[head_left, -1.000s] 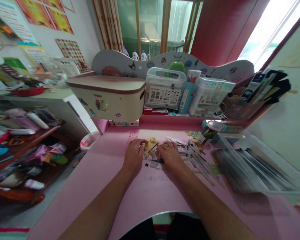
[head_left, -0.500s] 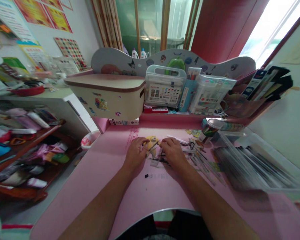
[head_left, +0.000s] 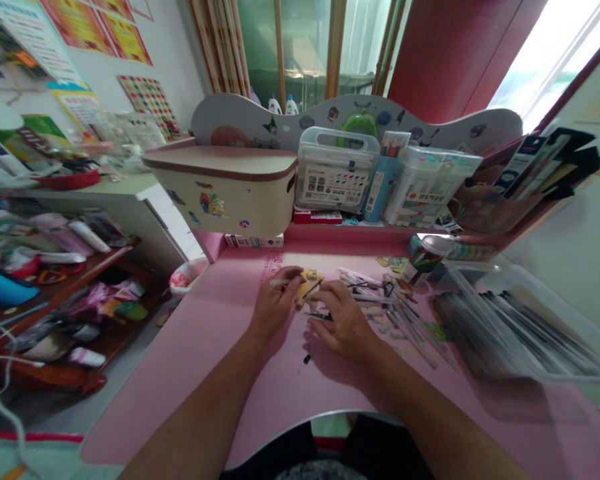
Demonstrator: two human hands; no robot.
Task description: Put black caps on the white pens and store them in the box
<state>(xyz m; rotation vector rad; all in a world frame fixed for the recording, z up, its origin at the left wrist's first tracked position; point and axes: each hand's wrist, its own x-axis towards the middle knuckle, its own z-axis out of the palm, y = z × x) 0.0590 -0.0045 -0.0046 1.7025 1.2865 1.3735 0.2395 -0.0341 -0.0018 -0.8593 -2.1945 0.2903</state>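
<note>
My left hand (head_left: 276, 303) is closed, thumb and fingers pinched together. A thin dark stick (head_left: 312, 289) slants from its fingertips toward my right hand. A short whitish piece (head_left: 279, 282) shows at its fingers; whether it is held is unclear. My right hand (head_left: 347, 321) has thumb and forefinger apart. Between them, close to the desk, is a slim dark piece (head_left: 320, 315); I cannot tell whether they touch it. A yellow cartoon figure (head_left: 310, 275) lies between my hands, partly covered. A small black piece (head_left: 307, 359) rests on the desk nearer me.
Several pens and slim parts (head_left: 405, 317) lie loose to the right. Beyond them are a can (head_left: 427, 259) and a clear plastic box (head_left: 473, 280) of long dark sticks. A lidded cream bin (head_left: 225, 200) and a marker case (head_left: 335, 177) stand on the pink desk's (head_left: 200, 373) shelf.
My right hand has lowered toward me, and its thumb has spread away from the forefinger. The small black piece sits nearer my right hand. The whole view has shifted slightly.
</note>
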